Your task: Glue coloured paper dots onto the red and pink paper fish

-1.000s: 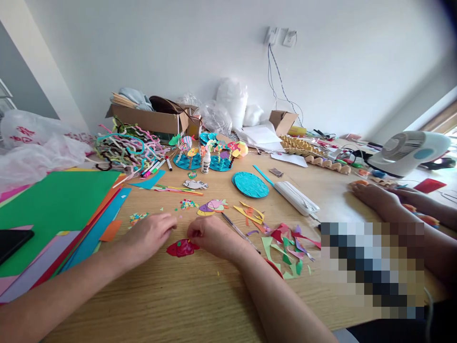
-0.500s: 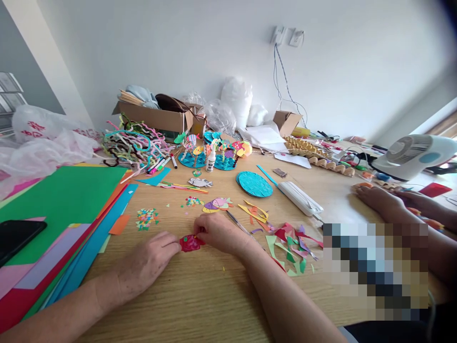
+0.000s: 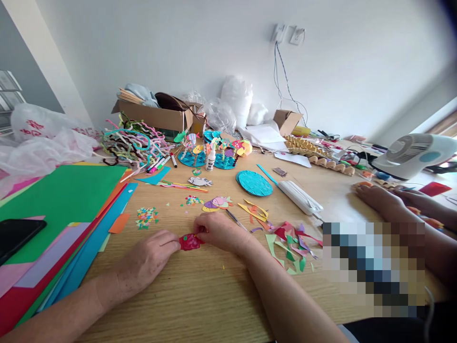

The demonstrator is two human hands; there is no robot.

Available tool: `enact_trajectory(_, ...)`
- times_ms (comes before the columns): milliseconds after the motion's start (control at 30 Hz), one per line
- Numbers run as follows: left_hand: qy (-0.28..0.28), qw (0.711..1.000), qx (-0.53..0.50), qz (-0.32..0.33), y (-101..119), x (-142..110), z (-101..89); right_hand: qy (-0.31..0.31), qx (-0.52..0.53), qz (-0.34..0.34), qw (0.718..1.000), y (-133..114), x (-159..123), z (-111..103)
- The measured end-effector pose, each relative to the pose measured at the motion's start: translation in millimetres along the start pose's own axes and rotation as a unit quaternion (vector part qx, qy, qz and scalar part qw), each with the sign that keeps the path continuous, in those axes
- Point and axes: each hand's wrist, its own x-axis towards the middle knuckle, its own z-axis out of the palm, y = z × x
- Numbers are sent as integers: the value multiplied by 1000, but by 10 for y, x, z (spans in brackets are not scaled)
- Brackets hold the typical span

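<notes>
Left hand [image 3: 152, 257]: nearly closed, fingertips on the red fish [image 3: 190, 242] at its left end. Right hand [image 3: 218, 232]: fingers curled, pinching the opposite end.

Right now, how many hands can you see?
4: your left hand and right hand at the red paper fish, and a co-worker's near hand and far hand to the right, the far one partly hidden.
</notes>
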Motion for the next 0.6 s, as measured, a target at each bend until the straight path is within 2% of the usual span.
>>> enact_trajectory(200,31,999,1,8,-18,-9,41,3,8,10,1000,10,18,28)
enact_trajectory(333,43,999,3,14,-15,-15,48,18,66,37,997,66,-4,41)
enact_trajectory(467,46,999,11,21,-8,-11,39,43,149,34,987,161,-32,39)
enact_trajectory(600,39,999,-6,9,-15,-18,44,72,165,38,983,150,-67,23)
